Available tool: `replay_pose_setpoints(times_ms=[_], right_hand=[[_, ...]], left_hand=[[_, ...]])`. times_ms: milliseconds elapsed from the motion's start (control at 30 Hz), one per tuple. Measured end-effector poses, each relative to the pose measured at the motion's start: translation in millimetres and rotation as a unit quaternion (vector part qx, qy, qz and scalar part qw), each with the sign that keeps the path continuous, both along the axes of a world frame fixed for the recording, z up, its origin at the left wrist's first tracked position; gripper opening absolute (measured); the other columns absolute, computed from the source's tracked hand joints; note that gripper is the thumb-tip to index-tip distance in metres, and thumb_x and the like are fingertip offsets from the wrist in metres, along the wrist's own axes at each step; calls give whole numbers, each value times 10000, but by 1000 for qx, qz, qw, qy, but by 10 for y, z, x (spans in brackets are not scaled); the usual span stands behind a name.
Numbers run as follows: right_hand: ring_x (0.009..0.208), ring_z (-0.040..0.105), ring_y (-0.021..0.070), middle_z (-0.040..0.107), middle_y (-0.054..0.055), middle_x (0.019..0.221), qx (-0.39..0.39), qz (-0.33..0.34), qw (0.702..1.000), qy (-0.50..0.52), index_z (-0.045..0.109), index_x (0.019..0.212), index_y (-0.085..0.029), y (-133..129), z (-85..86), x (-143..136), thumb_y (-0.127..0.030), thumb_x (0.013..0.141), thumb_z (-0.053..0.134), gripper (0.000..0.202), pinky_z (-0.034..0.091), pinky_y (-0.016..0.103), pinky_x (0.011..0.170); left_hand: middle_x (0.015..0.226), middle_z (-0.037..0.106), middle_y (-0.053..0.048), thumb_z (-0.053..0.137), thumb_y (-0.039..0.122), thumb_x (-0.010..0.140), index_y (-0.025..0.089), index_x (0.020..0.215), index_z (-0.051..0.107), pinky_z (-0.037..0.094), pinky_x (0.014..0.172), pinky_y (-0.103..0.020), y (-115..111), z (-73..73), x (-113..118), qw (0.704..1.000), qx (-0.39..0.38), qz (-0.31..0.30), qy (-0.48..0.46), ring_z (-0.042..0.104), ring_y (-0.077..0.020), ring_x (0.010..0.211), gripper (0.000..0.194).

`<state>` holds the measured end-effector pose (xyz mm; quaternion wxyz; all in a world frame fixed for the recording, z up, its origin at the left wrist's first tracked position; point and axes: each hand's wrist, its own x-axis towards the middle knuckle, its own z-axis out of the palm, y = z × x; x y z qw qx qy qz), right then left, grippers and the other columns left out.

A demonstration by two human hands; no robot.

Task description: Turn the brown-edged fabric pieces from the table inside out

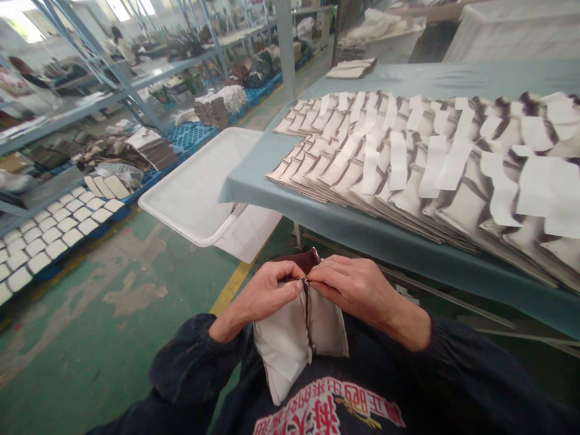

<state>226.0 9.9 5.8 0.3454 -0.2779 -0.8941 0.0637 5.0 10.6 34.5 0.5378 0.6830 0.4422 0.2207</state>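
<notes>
A pale sewn fabric piece (283, 332) with a dark brown seam down its middle and a brown far side hangs in front of my body. My left hand (269, 292) pinches its upper edge just left of the seam, thumb on top. From the other side my right hand (351, 283) grips the same edge, its fingertips meeting the left ones at the seam. Whatever lies right between the fingertips is hidden. The lower part of the piece drapes against my dark clothing.
A table with a blue-green cover (254, 169) bears overlapping rows of similar pale pieces (312, 169) topped with white strips. Beside it stands a white plastic bin (181, 187). Shelving (131, 84) and blue pallets (188, 136) with stacked pieces line the left.
</notes>
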Motion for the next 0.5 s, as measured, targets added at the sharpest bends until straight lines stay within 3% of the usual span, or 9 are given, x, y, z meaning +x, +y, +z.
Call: replay_pose_setpoints(times_ms=[333,500], right_hand=[[590,616,135,698,8,672,16,4,994,-107,658,799,-182,7,27,25,-161,1051,486,306,331,291,533],[517,589,127,671,0,583,16,-58,994,-87,620,688,-190,-48,-10,-61,-83,950,505,305,273,300,514]], left_hand=[[693,532,29,594,293,867,145,762,650,352,587,-222,16,36,28,999,-7,-6,41,415,-109,645,190],[692,540,33,594,330,907,148,761,656,354,582,-215,22,62,15,998,-1,-38,58,427,-105,639,242]])
